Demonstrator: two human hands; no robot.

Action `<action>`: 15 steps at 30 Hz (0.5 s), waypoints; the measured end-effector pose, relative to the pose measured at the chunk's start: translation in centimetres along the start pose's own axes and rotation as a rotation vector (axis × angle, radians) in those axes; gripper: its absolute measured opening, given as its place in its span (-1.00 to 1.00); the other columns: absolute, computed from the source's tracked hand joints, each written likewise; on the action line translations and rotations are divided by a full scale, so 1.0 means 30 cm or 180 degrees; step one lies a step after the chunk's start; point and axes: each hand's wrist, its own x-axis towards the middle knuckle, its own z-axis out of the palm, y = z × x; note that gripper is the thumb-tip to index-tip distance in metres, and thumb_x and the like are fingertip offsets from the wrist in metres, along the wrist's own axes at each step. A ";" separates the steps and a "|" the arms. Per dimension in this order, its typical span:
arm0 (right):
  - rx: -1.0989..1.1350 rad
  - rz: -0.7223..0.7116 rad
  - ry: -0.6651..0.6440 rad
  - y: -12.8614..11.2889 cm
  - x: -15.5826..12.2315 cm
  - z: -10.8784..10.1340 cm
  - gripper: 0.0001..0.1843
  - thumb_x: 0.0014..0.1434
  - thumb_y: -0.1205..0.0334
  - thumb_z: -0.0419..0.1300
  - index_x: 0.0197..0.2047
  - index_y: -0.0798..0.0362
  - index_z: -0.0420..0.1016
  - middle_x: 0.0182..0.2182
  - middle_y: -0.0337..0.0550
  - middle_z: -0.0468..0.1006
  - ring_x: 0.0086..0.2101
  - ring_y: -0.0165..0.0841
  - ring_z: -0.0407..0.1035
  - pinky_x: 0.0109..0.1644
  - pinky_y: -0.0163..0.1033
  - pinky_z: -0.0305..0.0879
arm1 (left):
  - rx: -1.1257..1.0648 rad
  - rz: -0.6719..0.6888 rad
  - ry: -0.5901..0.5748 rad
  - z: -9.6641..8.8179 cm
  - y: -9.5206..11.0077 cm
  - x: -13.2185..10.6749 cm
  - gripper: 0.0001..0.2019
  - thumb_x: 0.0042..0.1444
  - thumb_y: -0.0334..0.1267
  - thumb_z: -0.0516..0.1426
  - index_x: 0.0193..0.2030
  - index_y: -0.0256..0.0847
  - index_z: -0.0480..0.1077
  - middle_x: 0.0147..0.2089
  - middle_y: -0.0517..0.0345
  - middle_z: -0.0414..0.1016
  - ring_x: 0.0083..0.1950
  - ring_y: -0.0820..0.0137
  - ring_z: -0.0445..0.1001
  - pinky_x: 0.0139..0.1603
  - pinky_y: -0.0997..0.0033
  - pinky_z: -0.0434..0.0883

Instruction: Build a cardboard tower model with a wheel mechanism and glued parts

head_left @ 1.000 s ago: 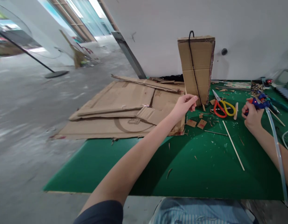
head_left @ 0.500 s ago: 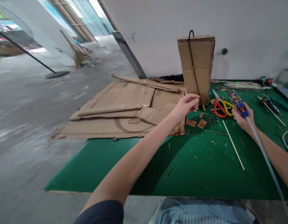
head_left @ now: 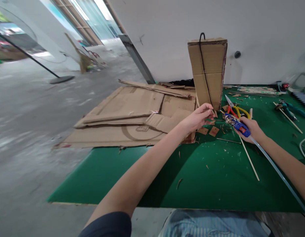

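Observation:
My left hand (head_left: 198, 118) reaches across the green table (head_left: 132, 171) and pinches the lower end of a black cord (head_left: 203, 65) that runs up the front of a tall upright cardboard box (head_left: 208, 70). My right hand (head_left: 249, 129) grips a blue glue gun (head_left: 237, 124), whose nozzle points left towards my left fingertips at the foot of the box. A clear glue stick (head_left: 278, 172) trails back from the gun along my right forearm.
Flattened cardboard sheets (head_left: 127, 115) lie stacked at the table's left back. Red-and-yellow scissors (head_left: 235, 112), thin wooden sticks (head_left: 248, 154) and cardboard scraps (head_left: 209, 131) are scattered near the box. Pliers and other tools (head_left: 289, 108) lie far right. A white wall stands behind.
My right hand has carried the glue gun leftwards from the right side of the table to the foot of the box. My left hand stayed at the cord's end.

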 end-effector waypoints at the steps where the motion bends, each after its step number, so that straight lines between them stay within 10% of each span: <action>1: 0.0022 -0.0020 -0.0034 -0.005 0.000 0.001 -0.64 0.03 0.16 0.33 -0.10 -0.10 0.35 -0.36 -0.18 0.56 -0.42 -0.21 0.49 -0.33 -0.16 0.42 | 0.0001 -0.0030 -0.0075 0.003 -0.001 -0.003 -0.73 0.14 -0.17 0.29 -0.16 -0.13 0.28 -0.24 0.20 0.47 -0.25 0.47 0.47 -0.30 0.47 0.43; 15: 0.0108 -0.0110 -0.0305 -0.036 0.008 -0.009 -0.72 0.08 0.14 0.30 -0.17 -0.06 0.32 -0.42 -0.21 0.52 -0.47 -0.30 0.42 -0.37 -0.24 0.32 | 0.0494 0.0046 0.0244 0.002 -0.005 0.007 -0.79 0.06 -0.31 0.33 -0.22 -0.31 0.43 -0.40 0.24 0.45 -0.44 0.61 0.38 -0.37 0.54 0.31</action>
